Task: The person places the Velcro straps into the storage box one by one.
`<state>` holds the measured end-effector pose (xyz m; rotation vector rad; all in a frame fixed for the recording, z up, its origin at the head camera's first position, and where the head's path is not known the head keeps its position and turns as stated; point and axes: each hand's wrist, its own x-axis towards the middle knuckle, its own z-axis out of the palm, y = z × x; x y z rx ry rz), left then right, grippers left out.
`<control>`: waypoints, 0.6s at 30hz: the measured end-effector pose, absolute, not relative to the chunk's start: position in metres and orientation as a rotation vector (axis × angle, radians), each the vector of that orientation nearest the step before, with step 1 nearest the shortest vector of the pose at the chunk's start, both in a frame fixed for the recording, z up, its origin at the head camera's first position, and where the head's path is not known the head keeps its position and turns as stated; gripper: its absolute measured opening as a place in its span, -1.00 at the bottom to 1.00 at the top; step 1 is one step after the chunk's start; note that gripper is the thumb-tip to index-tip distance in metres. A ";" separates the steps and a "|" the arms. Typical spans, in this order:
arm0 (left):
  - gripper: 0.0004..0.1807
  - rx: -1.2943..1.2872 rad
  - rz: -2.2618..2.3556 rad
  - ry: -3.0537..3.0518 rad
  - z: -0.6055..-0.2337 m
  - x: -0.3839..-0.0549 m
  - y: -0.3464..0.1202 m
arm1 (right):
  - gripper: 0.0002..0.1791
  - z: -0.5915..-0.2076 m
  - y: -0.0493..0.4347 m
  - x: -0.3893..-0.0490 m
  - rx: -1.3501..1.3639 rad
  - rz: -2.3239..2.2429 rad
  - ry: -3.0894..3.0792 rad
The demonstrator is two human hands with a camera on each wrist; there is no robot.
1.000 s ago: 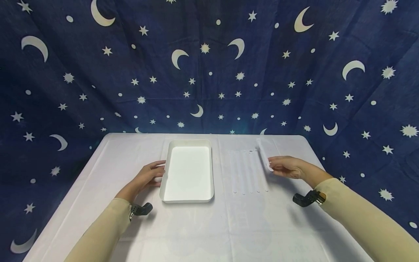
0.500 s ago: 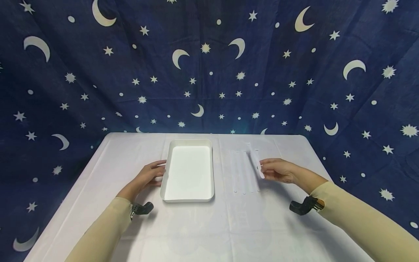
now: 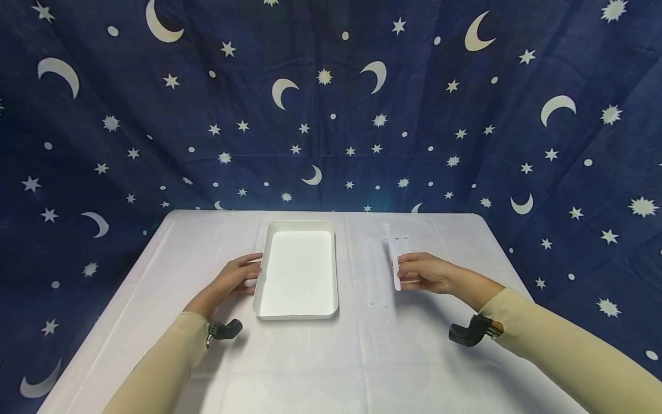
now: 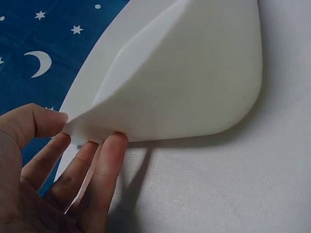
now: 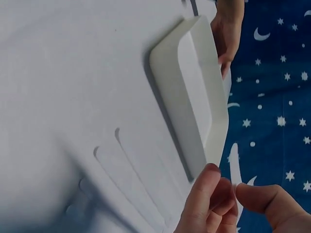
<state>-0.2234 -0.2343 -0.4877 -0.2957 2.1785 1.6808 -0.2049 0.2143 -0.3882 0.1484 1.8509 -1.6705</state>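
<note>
My right hand pinches a long white flat stick between thumb and fingers, tilted over a row of similar sticks. The stick's rounded end shows beyond the thumb in the right wrist view. In that row, two pale sticks lie plainly visible to the left; others are partly hidden beneath the hand and its shadow. My left hand rests its fingertips against the left side of a shallow white rectangular tray. In the left wrist view, several fingertips touch the tray's outer wall.
The white cloth-covered table has rounded far corners. Behind it hangs a dark blue curtain with moons and stars. Black wrist mounts sit at both sleeves. The tray stands left of the sticks, its inside bare.
My right hand has moved left and slightly toward me with the held stick, passing over the right part of the row. The left hand and the tray have stayed in place.
</note>
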 end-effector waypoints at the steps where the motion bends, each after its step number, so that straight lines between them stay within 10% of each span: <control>1: -0.28 -0.295 1.680 2.178 -0.487 -0.223 -0.234 | -0.52 -0.388 0.212 -0.205 0.147 -1.669 1.853; 18: -0.28 -0.296 1.692 2.177 -0.488 -0.223 -0.234 | -0.51 -0.387 0.191 -0.202 0.042 -1.663 1.872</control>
